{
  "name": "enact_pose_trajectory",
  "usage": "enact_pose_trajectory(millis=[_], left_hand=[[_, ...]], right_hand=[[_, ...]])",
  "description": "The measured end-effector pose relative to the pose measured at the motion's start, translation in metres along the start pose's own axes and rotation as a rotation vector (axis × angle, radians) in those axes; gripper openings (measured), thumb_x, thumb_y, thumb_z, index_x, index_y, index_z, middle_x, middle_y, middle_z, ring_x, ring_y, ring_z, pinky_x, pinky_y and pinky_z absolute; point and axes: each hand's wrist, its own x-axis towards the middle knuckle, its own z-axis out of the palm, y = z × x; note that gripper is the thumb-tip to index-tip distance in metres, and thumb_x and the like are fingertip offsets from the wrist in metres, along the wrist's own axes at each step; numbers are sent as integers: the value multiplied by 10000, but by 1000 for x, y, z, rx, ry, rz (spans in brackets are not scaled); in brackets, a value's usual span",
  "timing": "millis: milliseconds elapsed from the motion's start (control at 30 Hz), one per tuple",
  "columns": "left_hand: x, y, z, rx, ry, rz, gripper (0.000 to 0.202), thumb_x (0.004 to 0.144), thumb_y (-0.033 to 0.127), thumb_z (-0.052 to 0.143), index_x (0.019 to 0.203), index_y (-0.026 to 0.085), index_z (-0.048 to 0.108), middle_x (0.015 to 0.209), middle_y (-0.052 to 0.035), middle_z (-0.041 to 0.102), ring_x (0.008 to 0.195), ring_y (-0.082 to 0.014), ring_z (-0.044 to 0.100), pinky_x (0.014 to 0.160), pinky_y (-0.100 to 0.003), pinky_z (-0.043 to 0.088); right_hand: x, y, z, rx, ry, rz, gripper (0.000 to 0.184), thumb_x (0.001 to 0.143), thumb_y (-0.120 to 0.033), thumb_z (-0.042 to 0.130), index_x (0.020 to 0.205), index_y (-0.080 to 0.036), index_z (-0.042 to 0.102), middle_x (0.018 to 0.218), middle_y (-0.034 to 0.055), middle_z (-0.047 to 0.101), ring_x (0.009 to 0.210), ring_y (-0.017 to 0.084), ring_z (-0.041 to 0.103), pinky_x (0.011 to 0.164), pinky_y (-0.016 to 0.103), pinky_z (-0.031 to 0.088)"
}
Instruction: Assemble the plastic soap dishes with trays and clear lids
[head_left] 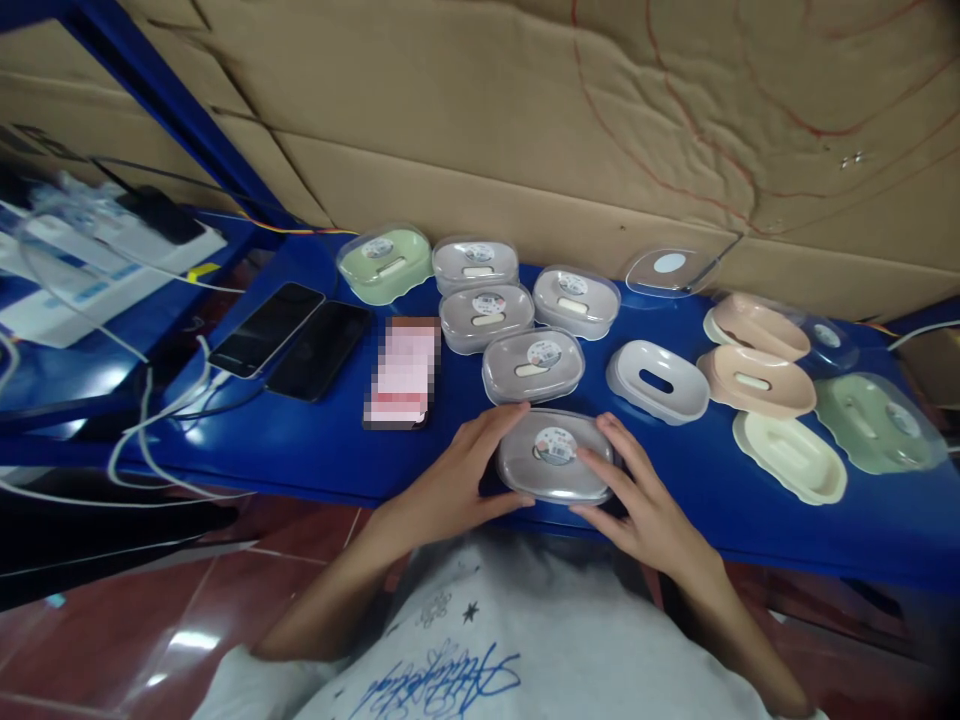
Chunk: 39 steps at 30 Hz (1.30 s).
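"Shirt nearest, then?"

"White, with loose blue script; the shirt (570,650) runs out of the lower edge, and I can't read the lettering."

"And the hands?"

"Left hand (466,470) and right hand (643,505) grip a grey oval box with a clear plastic lid (555,482) by its ends, thumbs on the near side. It's at the near edge of the blue tabletop (315,455). The hands hide its ends, and I can't tell how hard they press. A right fingertip reaches the round label, too small to read."

"Beyond that?"

"Just behind, four lidded grey oval boxes (532,380), their labels unreadable too. To the right, an uncovered pale grey oval tray with a dark slot (686,402) and a shallow cream tray (787,460)."

"Left side?"

"A phone with a pixelated screen (405,375), its display unreadable, and two dark phones. A white power strip (195,255) is cut off by the frame."

"Farthest?"

"A clear oval lid (667,275), hard to make out against brown cardboard (465,120), which leaves the frame above."
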Motion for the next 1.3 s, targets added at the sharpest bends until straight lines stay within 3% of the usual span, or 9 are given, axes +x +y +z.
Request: enact_pose_trajectory(millis=[367, 500, 733, 833, 967, 1067, 1133, 1167, 1300], left_hand=[[2, -1, 0, 7, 15, 37, 1046, 906, 450, 877, 1721, 419, 222, 1716, -116, 419, 1587, -372, 434, 1289, -623, 425], [1, 2, -2, 41, -16, 7, 930, 937, 438, 849, 1697, 454, 315, 1724, -83, 403, 1574, -369, 450, 1291, -615, 426], [-2, 4, 0, 98, -6, 42, 923, 949, 477, 831, 1704, 472, 300, 1720, -68, 431, 1561, -363, 476, 1277, -614, 448], [-3, 4, 5, 173, 29, 126, 931, 981, 509, 781, 1727, 449, 227, 1712, -98, 442, 1540, -353, 508, 1257, -609, 476], [-1, 7, 11, 259, 48, 177, 908, 1019, 500, 732, 1740, 378, 195, 1694, -151, 444, 1528, -367, 520, 1231, -597, 509], [-1, 11, 14, 261, 67, 129, 860, 1025, 474, 726, 1723, 386, 230, 1687, -135, 438, 1515, -377, 526, 1223, -603, 517], [-1, 13, 14, 289, 122, 116, 827, 1025, 472, 720, 1708, 386, 262, 1707, -139, 384, 1532, -400, 495, 1225, -622, 508], [-2, 13, 14, 317, 162, 112, 808, 1024, 469, 718, 1699, 377, 283, 1711, -149, 356, 1540, -414, 477, 1222, -633, 506], [-1, 12, 11, 458, 246, 100, 761, 1014, 494, 712, 1659, 311, 353, 1669, -199, 346, 1520, -459, 474, 1158, -656, 550]], right_hand=[[2, 2, -3, 42, -41, 6, 849, 1039, -403, 720, 1739, -435, 240, 1822, 38, 248, 1677, 365, 264, 1284, 665, 432], [2, 2, -5, 5, -51, -2, 840, 1043, -371, 715, 1731, -468, 243, 1826, 15, 236, 1673, 368, 272, 1288, 668, 423], [-6, 2, -2, -79, -72, -1, 832, 1065, -364, 672, 1743, -456, 199, 1837, 16, 181, 1665, 349, 297, 1275, 623, 465], [-5, 5, -22, -167, -110, -63, 810, 1071, -438, 645, 1750, -427, 203, 1814, 42, 265, 1619, 342, 406, 1248, 582, 516], [27, 31, -87, -267, -128, -156, 729, 1098, -534, 565, 1746, -367, 276, 1763, 75, 394, 1553, 361, 505, 1256, 598, 488], [71, 70, -128, -490, -30, 5, 567, 1139, -485, 492, 1642, -224, 504, 1647, 151, 556, 1511, 389, 542, 1258, 625, 437], [96, 94, -134, -641, -69, 123, 586, 1155, -495, 434, 1532, -78, 600, 1504, 249, 655, 1422, 419, 615, 1191, 620, 479], [104, 102, -131, -678, -111, 160, 601, 1153, -511, 429, 1495, -57, 625, 1446, 263, 688, 1367, 420, 654, 1153, 610, 506], [107, 106, -103, -637, -205, 159, 611, 1129, -569, 459, 1541, -138, 595, 1481, 206, 688, 1316, 390, 694, 1101, 570, 551]])
